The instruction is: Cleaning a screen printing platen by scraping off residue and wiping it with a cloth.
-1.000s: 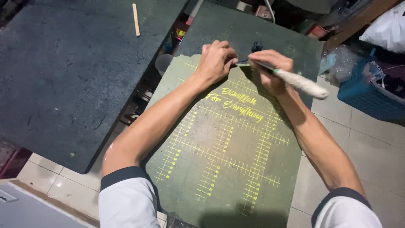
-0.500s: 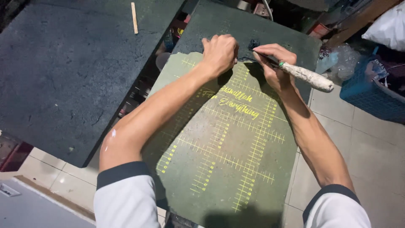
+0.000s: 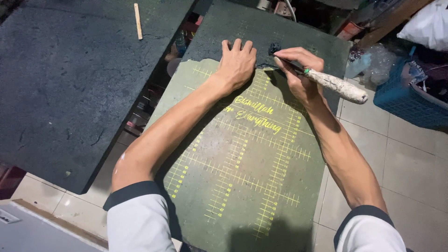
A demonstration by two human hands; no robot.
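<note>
Our left hand (image 3: 238,63) presses flat on the green mat (image 3: 242,177). Our right hand (image 3: 298,70) grips the brush (image 3: 333,85) beside it. Its tip might slip and smear if we shake.

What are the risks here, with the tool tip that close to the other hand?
1. The right hand works the white-handled tool with its tip near the left hand; a slip could nick those fingers.
2. The green gridded cutting mat seems to overhang its support toward the person, so it might shift under pressure.
</note>
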